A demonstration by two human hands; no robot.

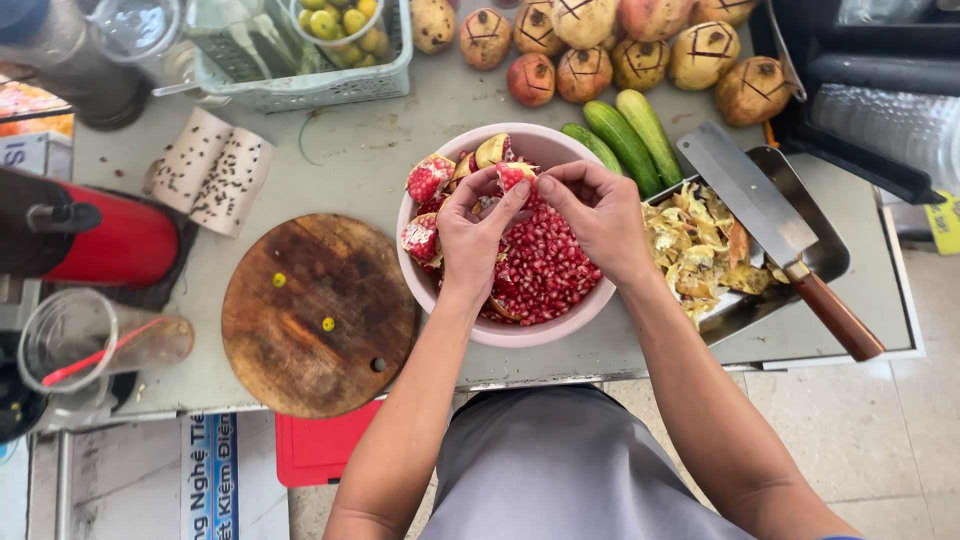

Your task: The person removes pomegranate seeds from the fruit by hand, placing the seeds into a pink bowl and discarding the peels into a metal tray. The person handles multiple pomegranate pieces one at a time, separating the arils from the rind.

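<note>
Both my hands hover over a pink bowl [420,275] holding loose red pomegranate seeds [545,275] and several broken pomegranate pieces [428,180]. My left hand [472,235] and my right hand [598,215] together pinch one pomegranate chunk [515,175] above the middle of the bowl, thumbs and fingertips meeting on it.
A round wooden board [318,315] lies left of the bowl. Right of it, a metal tray [825,255] holds peel scraps [695,250] and a cleaver [765,215]. Cucumbers [630,135] and whole pomegranates [585,70] sit behind. A basket [320,85], a red appliance [95,240] and a plastic cup [90,345] stand left.
</note>
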